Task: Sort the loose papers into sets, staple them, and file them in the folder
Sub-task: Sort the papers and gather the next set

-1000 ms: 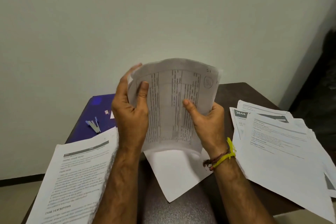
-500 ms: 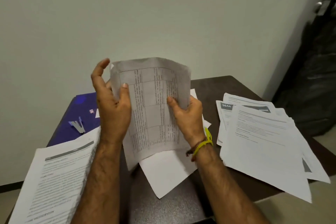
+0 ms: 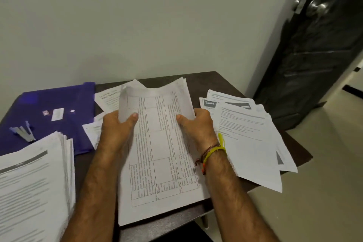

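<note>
1. A set of papers (image 3: 157, 153) printed with a table is held over the middle of the dark table (image 3: 208, 82), with its lower edge lying near the front edge of the table.
2. The left edge of this set is gripped by the left hand (image 3: 115, 129), with the thumb lying on the top sheet and the other fingers hidden under the sheets.
3. The right edge is gripped by the right hand (image 3: 198, 125) in the same way, and the 2 hands are kept apart by the width of the sheets.
4. A yellow band and a brown thread (image 3: 214, 150) are worn on the right wrist.
5. A thick stack of printed pages (image 3: 33, 188) is seen at the front left.
6. A blue folder (image 3: 59, 104) is lying at the back left, and a stapler (image 3: 23, 132) is resting on it.
7. Loose sheets (image 3: 249, 133) are spread on the right side, overlapping each other and reaching over the table edge.
8. More sheets (image 3: 108, 98) are partly covered behind the held set.
9. A dark door (image 3: 318, 55) with a round knob is seen at the far right.
</note>
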